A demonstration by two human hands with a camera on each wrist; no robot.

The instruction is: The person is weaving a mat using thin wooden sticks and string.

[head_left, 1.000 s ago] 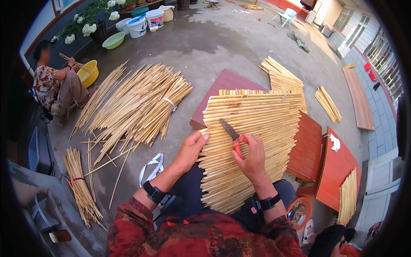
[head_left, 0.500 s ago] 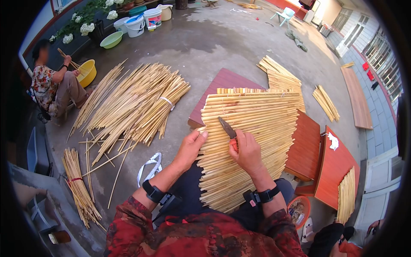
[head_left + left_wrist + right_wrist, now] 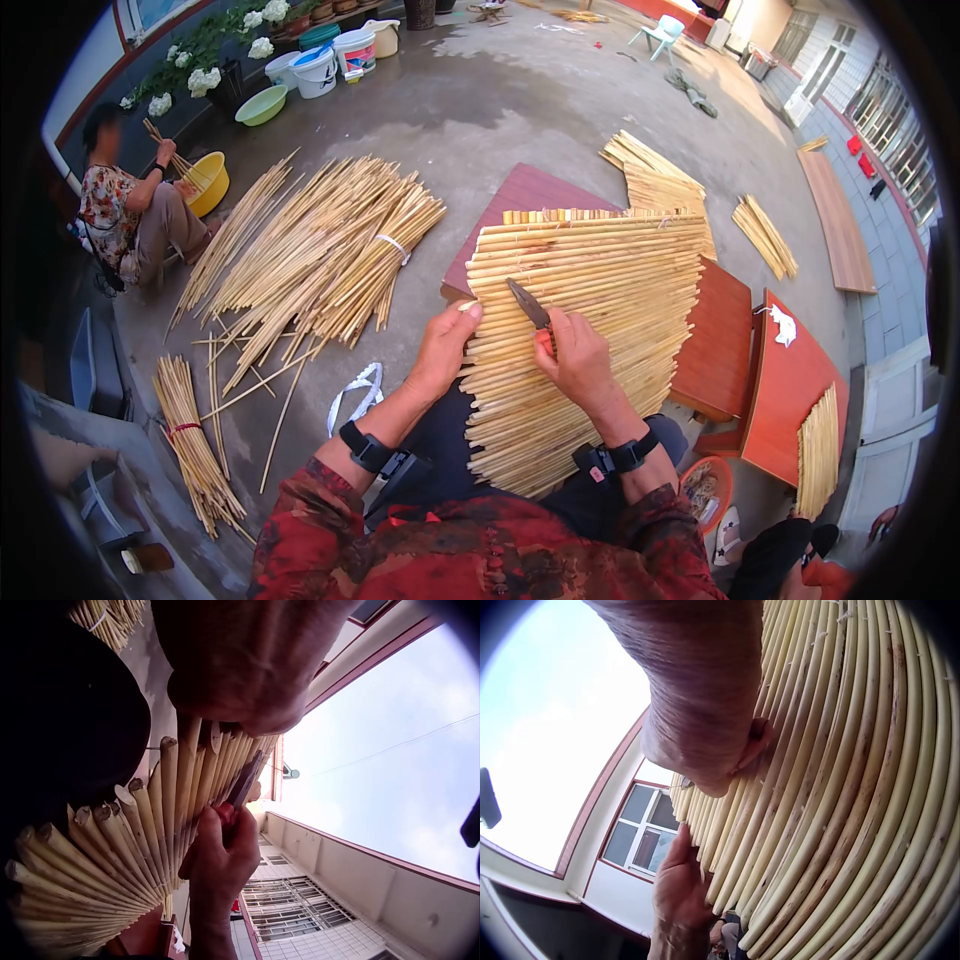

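A mat of stalks (image 3: 590,370) strung side by side lies tilted over the person's lap. The left hand (image 3: 443,348) pinches its left edge, thumb on top at a stalk end; the other fingers are hidden behind the edge. In the right wrist view this left hand (image 3: 681,889) is at the stalk ends. The right hand (image 3: 580,358) grips scissors (image 3: 527,303) by the red handles, mostly covered by the fingers. Their dark blades point up and left, close over the mat. The left wrist view shows the scissors (image 3: 244,780) beside the stalks, the right hand (image 3: 223,851) around the handles.
Loose stalks (image 3: 310,240) and a tied bundle (image 3: 190,440) lie on the ground at left. A seated person (image 3: 140,205) handles stalks by a yellow basin (image 3: 212,185). Red-brown boards (image 3: 710,340) stand behind and right of the mat, with an orange basin (image 3: 712,490) below.
The right hand has turned and wrapped further round the scissors' handles, and the blades have shifted slightly left. The left hand stays at the mat's edge. The seated person's hands have moved.
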